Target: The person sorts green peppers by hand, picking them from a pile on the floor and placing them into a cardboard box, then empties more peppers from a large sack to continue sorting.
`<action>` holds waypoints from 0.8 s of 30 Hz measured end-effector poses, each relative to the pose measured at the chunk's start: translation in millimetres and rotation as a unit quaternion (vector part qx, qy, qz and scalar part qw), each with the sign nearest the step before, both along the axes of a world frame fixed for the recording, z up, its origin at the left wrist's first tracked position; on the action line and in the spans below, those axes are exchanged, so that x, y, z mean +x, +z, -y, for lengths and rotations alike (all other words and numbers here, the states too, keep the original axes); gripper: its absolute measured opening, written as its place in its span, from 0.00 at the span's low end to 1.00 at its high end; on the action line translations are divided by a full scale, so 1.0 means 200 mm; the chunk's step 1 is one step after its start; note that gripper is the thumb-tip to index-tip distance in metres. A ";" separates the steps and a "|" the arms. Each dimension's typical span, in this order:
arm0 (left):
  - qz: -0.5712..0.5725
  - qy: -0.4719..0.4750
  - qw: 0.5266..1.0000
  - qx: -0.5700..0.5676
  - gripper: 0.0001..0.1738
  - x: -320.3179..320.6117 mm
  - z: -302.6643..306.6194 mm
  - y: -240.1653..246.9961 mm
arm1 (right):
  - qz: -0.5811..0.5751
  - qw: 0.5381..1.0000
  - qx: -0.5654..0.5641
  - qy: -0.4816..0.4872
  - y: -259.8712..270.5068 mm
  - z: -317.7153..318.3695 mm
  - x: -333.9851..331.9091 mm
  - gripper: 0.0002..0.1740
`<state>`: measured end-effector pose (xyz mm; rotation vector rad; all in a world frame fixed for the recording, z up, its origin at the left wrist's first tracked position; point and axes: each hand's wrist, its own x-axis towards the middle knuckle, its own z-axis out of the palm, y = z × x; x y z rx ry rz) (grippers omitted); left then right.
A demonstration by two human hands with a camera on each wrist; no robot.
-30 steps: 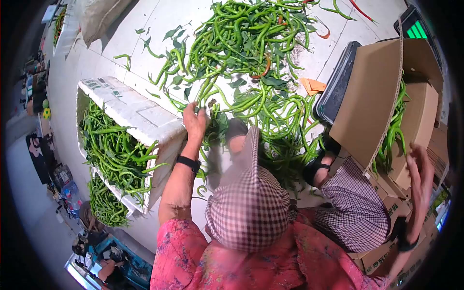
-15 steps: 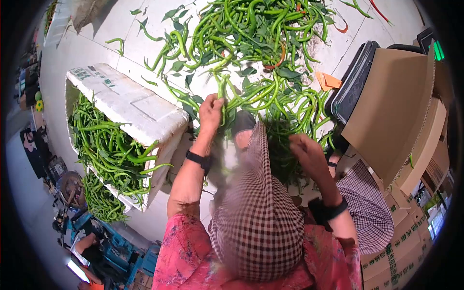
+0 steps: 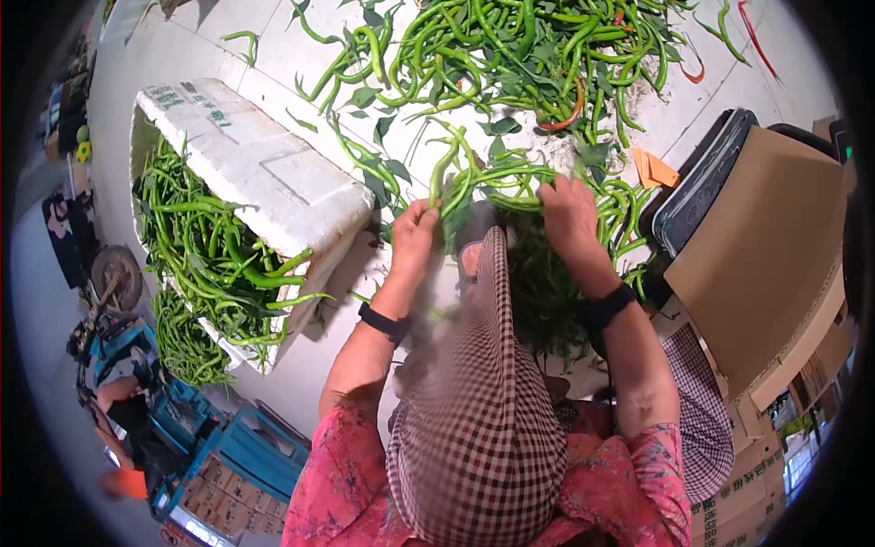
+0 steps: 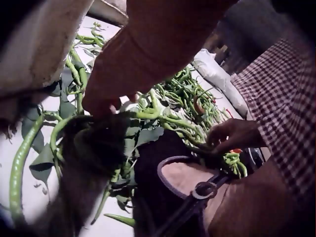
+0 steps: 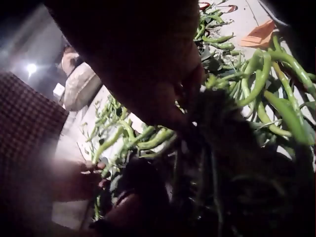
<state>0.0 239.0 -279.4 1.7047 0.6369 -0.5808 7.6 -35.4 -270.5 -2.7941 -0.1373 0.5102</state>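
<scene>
Long green chili peppers (image 3: pixel 444 173) stand up out of my left hand (image 3: pixel 415 242), which pinches them near their lower ends over the white floor. My right hand (image 3: pixel 571 221) is at the other side of the small bunch, its curled fingers pinching pepper ends. In the left wrist view the right hand (image 4: pixel 237 134) shows beyond the shoe, fingers on peppers. The right wrist view is dark around the right hand, and its fingertips are partly hidden; the left hand (image 5: pixel 81 180) appears there at lower left with peppers. A big pile of peppers (image 3: pixel 538 55) with leaves lies ahead.
At left, a white foam box (image 3: pixel 264 169) lies tipped on its side, full of peppers. A brown cardboard box (image 3: pixel 756 246) stands at right beside a dark scale-like device (image 3: pixel 704 178) and an orange scrap (image 3: pixel 654 170). A shoe (image 3: pixel 474 232) sits between the hands.
My right hand has come from the cardboard box at right over to the peppers in front. The left hand has taken hold of peppers and lifted them slightly. The view has shifted too.
</scene>
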 end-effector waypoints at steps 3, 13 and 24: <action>0.090 -0.032 0.984 0.148 0.10 0.03 0.00 0.02 | -0.111 0.989 0.053 -0.080 0.05 0.06 -0.14 0.15; 0.115 -0.088 0.970 0.198 0.07 0.02 0.10 0.04 | -0.312 0.584 0.598 -0.452 0.25 0.15 -0.09 0.14; 0.051 0.028 0.995 -0.086 0.07 -0.06 0.21 0.15 | -0.264 0.446 0.732 -0.443 0.19 0.15 -0.12 0.17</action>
